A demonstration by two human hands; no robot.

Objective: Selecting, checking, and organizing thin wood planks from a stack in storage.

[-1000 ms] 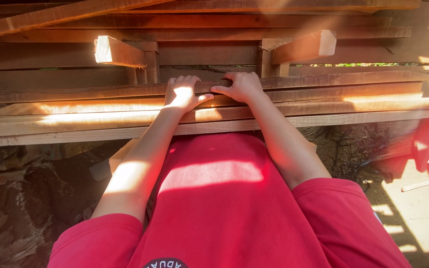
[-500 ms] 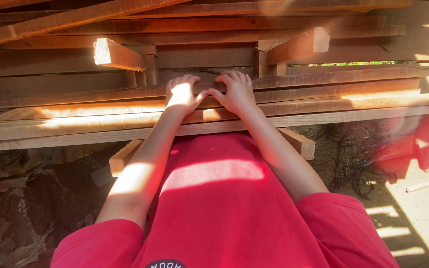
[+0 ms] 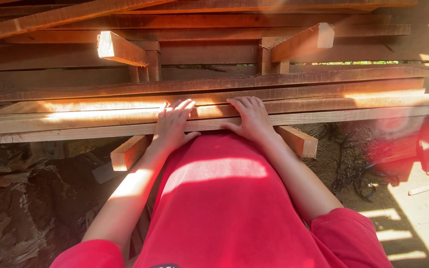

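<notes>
Plank lies under both flat palms: left hand, right hand.

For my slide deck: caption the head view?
Both hands, left hand and right hand, flat on stacked wooden planks.

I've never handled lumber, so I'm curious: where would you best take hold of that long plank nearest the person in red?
Probably along its near long edge, about mid-length, coming from the person's side. The nearest plank lies flat with that edge overhanging, free for fingers to curl under; its far edge butts against the next plank. The left hand and right hand rest flat there, apart, which should balance its length.
</notes>
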